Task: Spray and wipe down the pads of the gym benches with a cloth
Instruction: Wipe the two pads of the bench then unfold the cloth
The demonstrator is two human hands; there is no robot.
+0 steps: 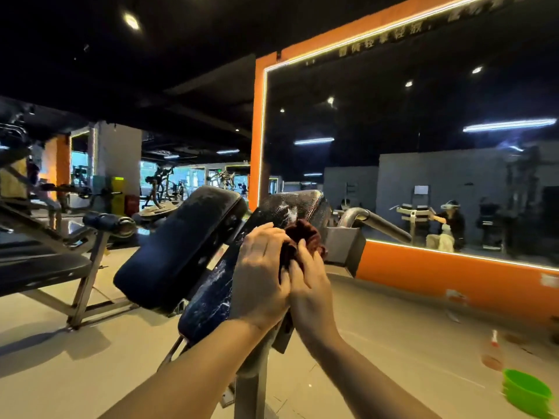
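- left hand (260, 275) and right hand (308, 285): fingers of both curled round dark red cloth (302, 237)
- cloth against wet black pad (281, 213) of bench

Dark ceiling spotlights (131, 20), orange-framed wall mirror (423, 146), pale tiled floor (90, 373).

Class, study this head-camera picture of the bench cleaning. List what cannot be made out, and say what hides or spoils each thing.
1. Cloth: mostly covered by the left hand and right hand.
2. Right pad: its middle is hidden behind both hands.
3. Spray bottle on the floor: blurred, label unreadable.
4. Green bowl: cut off by the right edge.
5. Lettering above the mirror: dark and too small to read.
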